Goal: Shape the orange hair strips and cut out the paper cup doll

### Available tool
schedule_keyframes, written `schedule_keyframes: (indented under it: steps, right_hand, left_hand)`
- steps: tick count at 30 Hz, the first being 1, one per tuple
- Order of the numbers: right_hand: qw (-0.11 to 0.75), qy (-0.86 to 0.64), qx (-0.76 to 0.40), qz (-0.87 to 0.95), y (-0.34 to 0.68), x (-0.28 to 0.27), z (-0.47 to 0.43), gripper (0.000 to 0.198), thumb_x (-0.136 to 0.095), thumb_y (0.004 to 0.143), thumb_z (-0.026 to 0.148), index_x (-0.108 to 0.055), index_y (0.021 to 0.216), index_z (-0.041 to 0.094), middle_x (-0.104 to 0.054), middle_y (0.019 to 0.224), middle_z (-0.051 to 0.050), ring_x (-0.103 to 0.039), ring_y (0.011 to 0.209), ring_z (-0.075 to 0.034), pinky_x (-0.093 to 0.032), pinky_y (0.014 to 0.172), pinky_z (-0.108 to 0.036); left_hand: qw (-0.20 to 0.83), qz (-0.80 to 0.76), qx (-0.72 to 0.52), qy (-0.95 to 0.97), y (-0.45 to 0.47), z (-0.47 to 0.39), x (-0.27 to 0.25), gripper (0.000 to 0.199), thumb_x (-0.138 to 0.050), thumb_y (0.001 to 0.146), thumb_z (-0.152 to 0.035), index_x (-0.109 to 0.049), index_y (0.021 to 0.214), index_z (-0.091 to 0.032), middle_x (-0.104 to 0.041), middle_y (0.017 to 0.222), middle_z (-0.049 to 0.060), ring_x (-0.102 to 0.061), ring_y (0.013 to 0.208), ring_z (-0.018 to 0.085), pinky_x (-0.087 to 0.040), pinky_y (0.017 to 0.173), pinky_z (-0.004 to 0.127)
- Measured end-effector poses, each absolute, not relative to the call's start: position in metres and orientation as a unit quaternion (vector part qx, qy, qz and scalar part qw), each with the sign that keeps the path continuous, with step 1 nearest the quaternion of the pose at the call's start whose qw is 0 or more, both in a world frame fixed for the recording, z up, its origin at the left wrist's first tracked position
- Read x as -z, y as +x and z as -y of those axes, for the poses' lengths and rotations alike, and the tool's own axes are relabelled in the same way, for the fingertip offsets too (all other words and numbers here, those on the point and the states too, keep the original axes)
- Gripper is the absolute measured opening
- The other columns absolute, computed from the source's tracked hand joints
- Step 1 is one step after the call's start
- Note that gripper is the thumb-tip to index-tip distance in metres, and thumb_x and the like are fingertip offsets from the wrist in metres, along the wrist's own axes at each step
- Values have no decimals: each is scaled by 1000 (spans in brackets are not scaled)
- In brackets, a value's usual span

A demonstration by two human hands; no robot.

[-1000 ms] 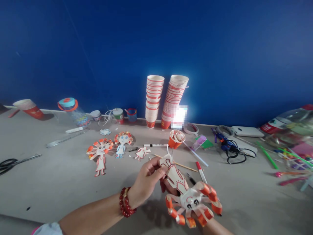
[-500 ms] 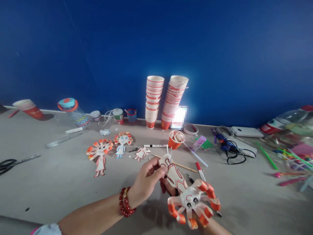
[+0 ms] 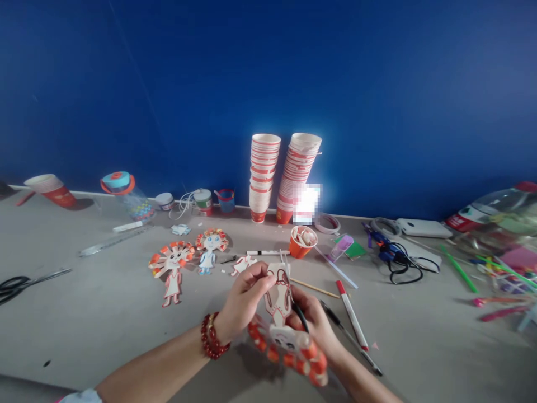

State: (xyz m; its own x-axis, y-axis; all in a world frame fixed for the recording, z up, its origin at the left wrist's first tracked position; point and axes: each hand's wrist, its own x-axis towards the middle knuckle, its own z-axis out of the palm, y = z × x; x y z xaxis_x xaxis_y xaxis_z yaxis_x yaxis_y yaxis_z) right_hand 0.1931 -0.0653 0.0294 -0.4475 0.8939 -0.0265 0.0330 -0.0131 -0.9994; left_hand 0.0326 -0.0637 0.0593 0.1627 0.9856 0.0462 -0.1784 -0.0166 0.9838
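My left hand [image 3: 245,299] pinches a paper cup doll [image 3: 277,302] near the feet drawn at its far end. Red outlines mark the dress and limbs on its white body, and its head with curled orange-and-white strips hangs toward me, upside down and blurred. My right hand [image 3: 314,313] is closed around the black-handled scissors [image 3: 300,316]. Their blades lie along the right edge of the doll's body, pointing away from me. Just beyond, a small paper dress cutout [image 3: 242,264] is partly covered by my left fingers.
Two finished-looking dolls, one red-dressed [image 3: 172,280] and one blue-dressed [image 3: 207,254], lie left. Behind stand stacked paper cups [image 3: 265,179] and a cup of scraps [image 3: 302,243]. Right lie a red marker [image 3: 352,316], a pen [image 3: 350,336] and a glue gun [image 3: 388,249]. Other scissors [image 3: 25,284] rest far left.
The doll has turned so its body points straight away from me and its head has swung left. The right hand with the scissors now shows beside the doll's right edge.
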Motion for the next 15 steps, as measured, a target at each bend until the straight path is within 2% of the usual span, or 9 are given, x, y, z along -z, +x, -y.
schedule_keyframes:
  steps: [4,9,15]
  right_hand:
    - [362,-389,-594,604,194,-29,62,31,-63,73,46,-54,73,16,-53,63,1,-49,61,-14,-41,55,-23]
    - [336,-368,-621,604,198,-32,62,32,-62,77,46,-53,76,15,-51,66,1,-44,58,-11,-37,52,-21]
    - [332,-353,-631,606,198,-37,62,31,-61,77,44,-53,79,14,-50,66,1,-45,57,-11,-37,52,-22]
  left_hand:
    - [555,-409,-504,520,27,57,-57,21,-50,86,-27,-42,69,-18,-32,63,-5,-28,58,9,-26,54,21]
    - [559,-391,-483,549,24,53,-57,21,-48,87,-25,-42,69,-17,-32,63,-5,-26,58,9,-25,54,22]
    - [553,-390,-472,565,23,53,-60,21,-48,87,-25,-42,68,-17,-33,65,-4,-28,59,9,-25,54,22]
